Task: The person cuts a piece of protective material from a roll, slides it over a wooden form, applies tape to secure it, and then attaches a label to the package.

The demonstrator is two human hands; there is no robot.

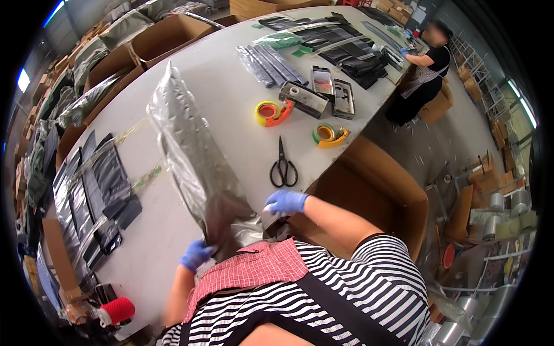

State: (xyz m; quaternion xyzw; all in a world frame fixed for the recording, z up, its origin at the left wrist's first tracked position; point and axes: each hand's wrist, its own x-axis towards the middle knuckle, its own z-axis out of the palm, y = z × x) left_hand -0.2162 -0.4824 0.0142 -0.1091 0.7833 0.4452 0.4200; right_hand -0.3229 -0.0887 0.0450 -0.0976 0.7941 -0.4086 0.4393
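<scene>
A long, crinkled silver plastic bag (pixel 199 155) lies across the table, its near end bunched against my apron. My left hand (pixel 197 255), in a blue glove, is closed at the bag's near left edge and grips it there. Just right of the bag's near end is my right hand (pixel 287 202), gloved too, with fingers curled together. A small pale patch shows at its fingertips; what they hold is unclear. Black-handled scissors (pixel 282 167) lie just beyond my right hand, points facing away from me.
Two tape dispensers (pixel 274 113) and several open small boxes (pixel 306 99) sit farther right. Flat dark bundles (pixel 98 190) lie at left, with rolled clear-wrapped pieces (pixel 271 65) at the back. A large carton (pixel 369 190) stands below the right edge. Another person (pixel 427 72) works far right.
</scene>
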